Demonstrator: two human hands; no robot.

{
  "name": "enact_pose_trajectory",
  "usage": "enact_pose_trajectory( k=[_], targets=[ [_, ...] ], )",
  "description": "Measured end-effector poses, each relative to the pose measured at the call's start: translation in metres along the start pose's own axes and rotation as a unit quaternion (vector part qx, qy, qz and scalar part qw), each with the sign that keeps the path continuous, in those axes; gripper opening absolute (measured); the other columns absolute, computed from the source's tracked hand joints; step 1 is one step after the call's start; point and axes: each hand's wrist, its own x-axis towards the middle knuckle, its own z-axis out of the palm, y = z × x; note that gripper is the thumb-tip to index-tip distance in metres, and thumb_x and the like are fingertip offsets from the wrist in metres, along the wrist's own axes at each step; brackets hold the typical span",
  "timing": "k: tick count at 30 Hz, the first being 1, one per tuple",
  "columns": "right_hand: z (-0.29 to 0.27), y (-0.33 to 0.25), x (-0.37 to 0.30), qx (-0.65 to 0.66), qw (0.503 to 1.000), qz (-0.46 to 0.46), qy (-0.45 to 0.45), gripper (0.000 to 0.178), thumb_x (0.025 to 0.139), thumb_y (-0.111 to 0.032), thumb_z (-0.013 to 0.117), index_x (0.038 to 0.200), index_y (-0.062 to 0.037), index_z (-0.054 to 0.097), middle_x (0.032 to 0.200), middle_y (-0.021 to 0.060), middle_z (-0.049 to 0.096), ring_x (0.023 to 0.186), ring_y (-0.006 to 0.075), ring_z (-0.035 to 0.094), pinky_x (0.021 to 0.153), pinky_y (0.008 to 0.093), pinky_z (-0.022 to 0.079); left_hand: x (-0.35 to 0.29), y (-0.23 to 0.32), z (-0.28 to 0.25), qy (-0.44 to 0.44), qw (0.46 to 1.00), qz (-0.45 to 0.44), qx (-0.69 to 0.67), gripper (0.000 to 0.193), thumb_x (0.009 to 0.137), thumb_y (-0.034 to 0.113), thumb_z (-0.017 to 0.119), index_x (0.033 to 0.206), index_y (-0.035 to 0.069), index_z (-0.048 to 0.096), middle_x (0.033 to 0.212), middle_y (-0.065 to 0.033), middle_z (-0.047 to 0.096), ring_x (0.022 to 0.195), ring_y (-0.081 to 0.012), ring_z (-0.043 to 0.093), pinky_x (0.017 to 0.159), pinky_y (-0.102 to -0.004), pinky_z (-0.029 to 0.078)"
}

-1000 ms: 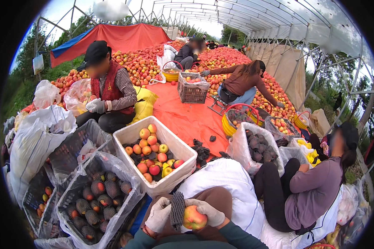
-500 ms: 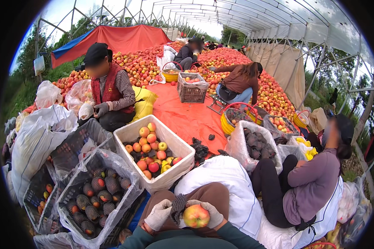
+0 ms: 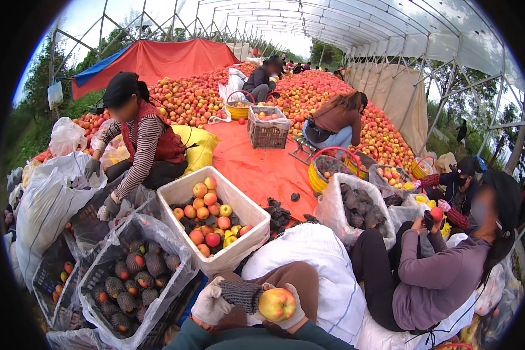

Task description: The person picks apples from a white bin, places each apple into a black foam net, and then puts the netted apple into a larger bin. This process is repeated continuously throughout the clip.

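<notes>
1. Left hand (image 3: 212, 303): gloved in pale fabric, its fingers closed about the near-left end of a dark net sleeve (image 3: 241, 294), which lies roughly level above the lap.
2. Right hand (image 3: 298, 311): likewise gloved, its fingers curved around a red-and-yellow apple (image 3: 276, 304), partly hidden behind the fruit.
3. Position of the apple: in front of the person's body, over the lap, at the right end of the sleeve; the exact contact between the two cannot be told.
4. White crate (image 3: 234, 256): beyond the knees, holding loose apples and dark material.
5. Plastic-lined crate (image 3: 185, 269): left of the lap, filled with apples in dark nets.
6. White sack (image 3: 312, 262): just beside the right knee.
7. Co-worker in purple (image 3: 434, 283): seated at right, a red apple (image 3: 437, 214) in hand.
8. Orange sheet (image 3: 239, 163): spread beyond the white crate.
</notes>
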Motion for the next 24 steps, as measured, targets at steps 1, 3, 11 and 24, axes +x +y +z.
enact_pose_trajectory(
  k=[1,3,11,24],
  targets=[
    [-0.003,0.0,-0.002,0.008,0.999,-0.034,0.042,0.056,0.084,-0.046,0.051,0.12,-0.003,0.047,0.12,0.016,0.052,0.107,0.033,0.052,0.092,0.045,0.043,-0.003,-0.001,0.011,-0.002,0.999,-0.033,0.004,0.053,0.073,0.01,0.062,0.12,-0.004,0.042,0.113,-0.0187,0.054,0.108,-0.0304,0.053,0.099,-0.0441,0.04],
    [0.0,-0.001,-0.007,-0.005,0.996,-0.068,0.055,0.056,0.085,-0.045,0.05,0.12,-0.0028,0.047,0.121,0.0149,0.051,0.109,0.0305,0.051,0.094,0.0439,0.041,-0.006,-0.006,0.029,-0.016,0.993,-0.117,0.013,0.062,0.076,0.018,0.066,0.126,-0.005,0.036,0.121,-0.0184,0.05,0.112,-0.027,0.052,0.098,-0.0423,0.041],
    [-0.002,0.0,-0.007,-0.034,0.998,-0.054,-0.008,0.056,0.085,-0.042,0.052,0.12,0.001,0.045,0.115,0.0107,0.053,0.107,0.0265,0.053,0.094,0.0374,0.042,-0.022,-0.002,0.023,0.006,0.979,-0.154,0.13,0.075,0.074,0.032,0.072,0.124,-0.013,0.039,0.128,-0.0203,0.047,0.117,-0.0272,0.048,0.103,-0.0378,0.035],
    [-0.013,0.008,0.0,0.003,0.997,0.052,0.054,0.053,0.084,-0.043,0.054,0.113,0.0012,0.045,0.107,0.0179,0.056,0.098,0.0283,0.056,0.087,0.0361,0.046,-0.035,-0.013,-0.001,-0.072,0.958,-0.244,-0.131,0.064,0.077,0.013,0.06,0.13,-0.01,0.034,0.131,-0.0244,0.044,0.12,-0.0351,0.045,0.104,-0.0449,0.032]
  ],
)
